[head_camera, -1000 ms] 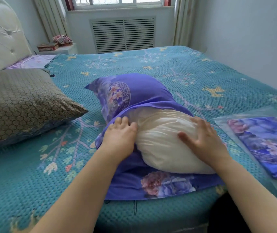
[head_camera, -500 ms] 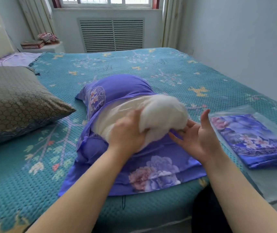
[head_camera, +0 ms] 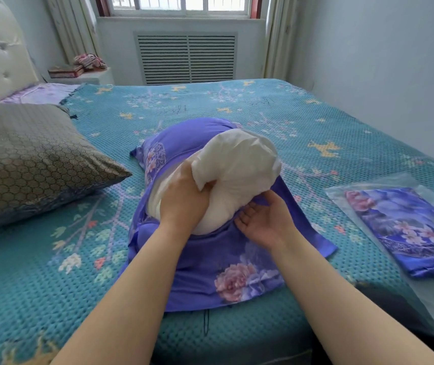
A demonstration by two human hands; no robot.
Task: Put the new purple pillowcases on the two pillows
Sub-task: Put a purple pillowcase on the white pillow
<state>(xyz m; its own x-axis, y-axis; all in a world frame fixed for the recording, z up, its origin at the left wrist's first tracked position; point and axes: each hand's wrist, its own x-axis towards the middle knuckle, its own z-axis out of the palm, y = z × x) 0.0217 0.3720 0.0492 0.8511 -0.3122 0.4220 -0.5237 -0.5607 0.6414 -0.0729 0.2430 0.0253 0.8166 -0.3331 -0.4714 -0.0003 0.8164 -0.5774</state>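
The white uncovered pillow lies at the centre of the teal patterned bed, its far end inside the purple floral satin pillowcase and its near end folded up and exposed. The left hand grips that folded near end, fingers curled into the stuffing. The right hand lies palm up at the case opening, fingers relaxed and apart, touching the purple fabric under the pillow. Risk: if the fold is released before the opening is drawn over it, the pillow is likely to spring flat and slide back out; the smooth fabric may also slip from an unclamped hand. A second folded purple floral pillowcase sits inside a clear plastic bag at the right. The second pillow, in a brown honeycomb-patterned cover, rests at the left, not yet changed.
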